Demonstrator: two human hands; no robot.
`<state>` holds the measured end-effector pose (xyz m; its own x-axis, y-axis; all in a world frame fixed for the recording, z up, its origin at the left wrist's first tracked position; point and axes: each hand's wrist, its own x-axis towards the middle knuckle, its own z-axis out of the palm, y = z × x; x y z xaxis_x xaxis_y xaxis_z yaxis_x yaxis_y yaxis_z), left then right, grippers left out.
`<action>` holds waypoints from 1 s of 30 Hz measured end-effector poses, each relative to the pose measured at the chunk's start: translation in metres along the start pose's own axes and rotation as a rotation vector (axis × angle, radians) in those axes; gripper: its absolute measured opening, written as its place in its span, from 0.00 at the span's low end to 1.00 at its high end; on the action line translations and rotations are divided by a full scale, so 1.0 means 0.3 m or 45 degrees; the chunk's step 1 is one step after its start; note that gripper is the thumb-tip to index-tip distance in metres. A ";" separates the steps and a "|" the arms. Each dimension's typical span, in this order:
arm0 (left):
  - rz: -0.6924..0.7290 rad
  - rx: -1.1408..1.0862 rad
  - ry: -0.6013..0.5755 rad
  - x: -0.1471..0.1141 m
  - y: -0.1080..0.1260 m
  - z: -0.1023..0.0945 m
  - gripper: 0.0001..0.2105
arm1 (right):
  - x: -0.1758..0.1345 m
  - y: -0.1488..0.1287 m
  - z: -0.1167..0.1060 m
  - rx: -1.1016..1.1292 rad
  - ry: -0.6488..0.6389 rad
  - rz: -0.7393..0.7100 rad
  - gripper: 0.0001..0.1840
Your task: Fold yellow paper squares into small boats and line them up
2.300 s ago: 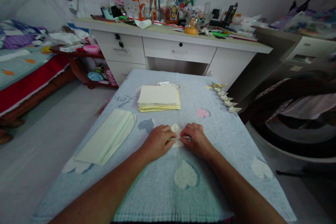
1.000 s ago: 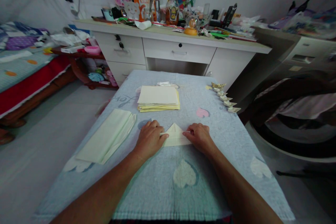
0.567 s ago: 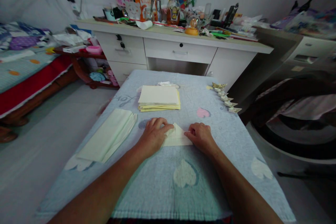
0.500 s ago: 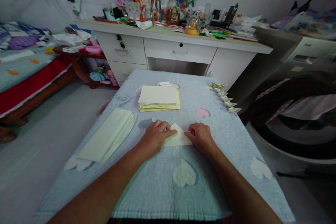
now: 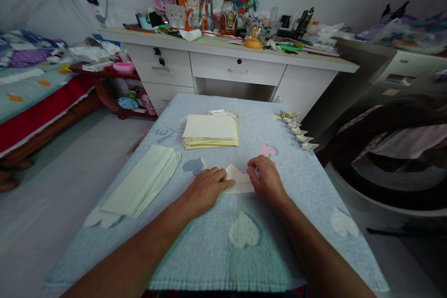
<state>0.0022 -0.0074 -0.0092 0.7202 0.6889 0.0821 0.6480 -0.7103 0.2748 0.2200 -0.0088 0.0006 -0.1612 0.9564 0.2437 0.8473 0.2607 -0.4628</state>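
A small cream sheet of paper (image 5: pixel 240 185), folded to a peak at its upper left, lies flat on the cloth-covered table. My left hand (image 5: pixel 209 185) rests on its left side, with the thumb laid across it and the fingers curled at the edge. At the right side of the paper, my right hand (image 5: pixel 266 178) has thumb and fingers bent together in a pinch. The fingertips partly hide the paper's right edge there. Just beyond the hands sits a stack of cream and yellow paper (image 5: pixel 209 128). Larger pale green folded sheets (image 5: pixel 143 179) lie to the left.
Several small folded paper boats (image 5: pixel 301 135) line the table's right edge, with a patterned one (image 5: pixel 289 115) at the far end. Behind the table stands a cluttered white desk (image 5: pixel 240 67). A washing machine (image 5: pixel 394 79) is at the right, a bed (image 5: pixel 42 88) at the left.
My right hand has shifted slightly up and its fingers are lifted a little at the paper's right edge. My left hand has slid down slightly, uncovering more of the peak.
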 end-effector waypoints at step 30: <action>-0.673 -0.186 0.091 -0.011 -0.089 -0.035 0.15 | -0.014 -0.126 0.108 -0.309 -0.175 0.017 0.21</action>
<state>-0.0202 0.0108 -0.0067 0.2846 0.9578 -0.0399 0.8720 -0.2414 0.4259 0.1724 -0.0185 -0.0106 -0.2021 0.9728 0.1133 0.9435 0.2244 -0.2437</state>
